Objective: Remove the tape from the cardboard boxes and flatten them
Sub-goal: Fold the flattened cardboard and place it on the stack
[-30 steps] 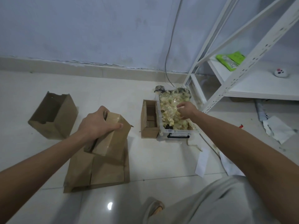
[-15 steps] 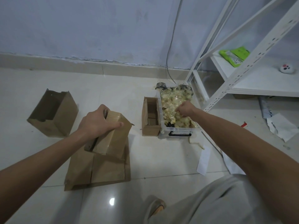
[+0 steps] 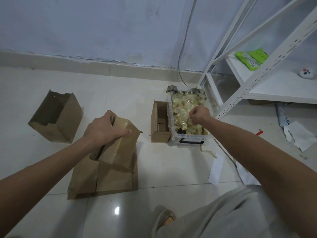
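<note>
A single head-worn wide-angle view looks forward and steeply down at the floor (image 3: pixel 163 165), close above it.

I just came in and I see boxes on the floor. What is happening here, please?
A person is stripping tape off cardboard boxes and flattening them. The left hand grips a small taped box that rests on a stack of flattened cardboard. The right hand, fingers curled, is over a clear plastic bin full of crumpled tape. Two open boxes are not flattened yet: one at the left, one beside the bin.
</note>
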Demonstrator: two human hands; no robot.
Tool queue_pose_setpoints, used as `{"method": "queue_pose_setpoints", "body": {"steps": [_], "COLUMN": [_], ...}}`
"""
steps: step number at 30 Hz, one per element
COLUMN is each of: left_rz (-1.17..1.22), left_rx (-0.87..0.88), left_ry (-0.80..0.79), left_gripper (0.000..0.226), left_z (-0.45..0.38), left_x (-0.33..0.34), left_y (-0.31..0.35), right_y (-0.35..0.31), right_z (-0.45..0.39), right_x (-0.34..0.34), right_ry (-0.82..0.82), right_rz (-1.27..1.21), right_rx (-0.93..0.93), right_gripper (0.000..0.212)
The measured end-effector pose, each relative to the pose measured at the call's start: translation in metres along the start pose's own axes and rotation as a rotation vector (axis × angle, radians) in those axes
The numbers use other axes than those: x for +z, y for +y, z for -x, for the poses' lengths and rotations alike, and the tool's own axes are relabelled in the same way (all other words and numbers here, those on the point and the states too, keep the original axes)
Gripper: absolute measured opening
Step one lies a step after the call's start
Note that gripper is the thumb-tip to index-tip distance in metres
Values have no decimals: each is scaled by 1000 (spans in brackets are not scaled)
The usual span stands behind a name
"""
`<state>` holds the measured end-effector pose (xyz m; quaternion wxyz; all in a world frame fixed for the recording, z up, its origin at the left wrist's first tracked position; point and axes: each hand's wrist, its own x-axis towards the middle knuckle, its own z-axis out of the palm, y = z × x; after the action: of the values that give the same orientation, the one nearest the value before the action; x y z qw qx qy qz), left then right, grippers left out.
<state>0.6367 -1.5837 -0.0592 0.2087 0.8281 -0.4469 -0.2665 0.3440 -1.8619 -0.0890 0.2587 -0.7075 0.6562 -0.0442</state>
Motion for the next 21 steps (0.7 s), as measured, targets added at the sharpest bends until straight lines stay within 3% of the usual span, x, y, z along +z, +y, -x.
{"method": "queue_pose_setpoints", "body": {"steps": [3, 7, 12, 15, 18, 21], "left_rz": [1, 2, -3, -15, 8, 29], "left_rx": [-2, 6, -5, -20, -56, -87], "left_ry": [0, 4, 5, 16, 31, 52], "left_gripper": [84, 77, 86, 84, 75, 78], "left_z": [0, 0, 0, 2, 8, 25], "left_x": [0, 1, -1, -3, -14, -32], "left_y": [-2, -4, -2, -3, -5, -7], "right_y": [-2, -3, -12, -31, -54, -92], "right_z": [3, 6, 20, 54, 110, 173], "right_x": [1, 0, -3, 11, 39, 70], "right_ry": [-43, -56, -87, -140, -303, -605], "right_rz": [-1, 35, 70, -35, -184, -306], "right_rx": [13, 23, -43, -124, -243, -302], "right_gripper": [24, 18, 44, 52, 42, 31]}}
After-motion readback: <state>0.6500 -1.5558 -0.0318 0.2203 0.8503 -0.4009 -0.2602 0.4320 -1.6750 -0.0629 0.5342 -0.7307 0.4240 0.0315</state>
